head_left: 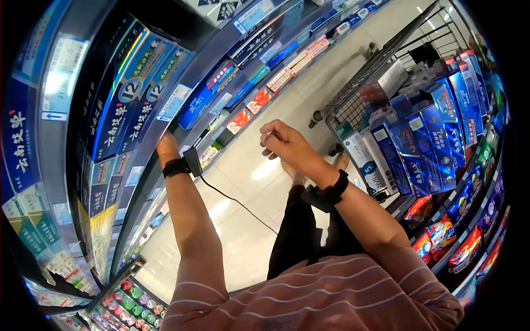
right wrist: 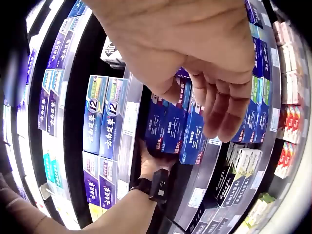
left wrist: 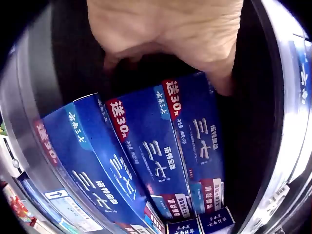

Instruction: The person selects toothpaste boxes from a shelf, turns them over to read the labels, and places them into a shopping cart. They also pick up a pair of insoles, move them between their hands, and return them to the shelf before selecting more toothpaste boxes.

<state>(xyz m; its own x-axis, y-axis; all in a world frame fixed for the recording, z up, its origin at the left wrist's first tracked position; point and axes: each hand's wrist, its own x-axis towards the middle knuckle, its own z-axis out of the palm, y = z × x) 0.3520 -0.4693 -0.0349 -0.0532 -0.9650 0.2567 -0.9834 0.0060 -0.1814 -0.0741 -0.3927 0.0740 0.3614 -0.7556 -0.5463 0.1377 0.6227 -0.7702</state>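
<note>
My left hand [left wrist: 165, 29] reaches into a dark shelf bay at the ends of several blue toothpaste boxes [left wrist: 151, 146]. Its thumb [left wrist: 222, 80] comes down beside the rightmost box, while most of the other fingers are hidden; I cannot tell whether they grip a box. From the right wrist, the same left hand [right wrist: 153, 163] shows low against the boxes' ends. My right hand [head_left: 290, 144] hangs in the air in front of the shelf, fingers loosely curled and holding nothing. In its wrist view, the right hand [right wrist: 195, 63] overlaps the blue boxes [right wrist: 168, 122].
Tall toothpaste boxes marked 12 [head_left: 130, 99] stand on the neighbouring shelf. A wire shopping cart [head_left: 353, 110] piled with toothpaste boxes [head_left: 425, 143] is at the right, by shelves of bagged goods [head_left: 441, 234]. A black cable [head_left: 237, 201] trails from the left wrist camera.
</note>
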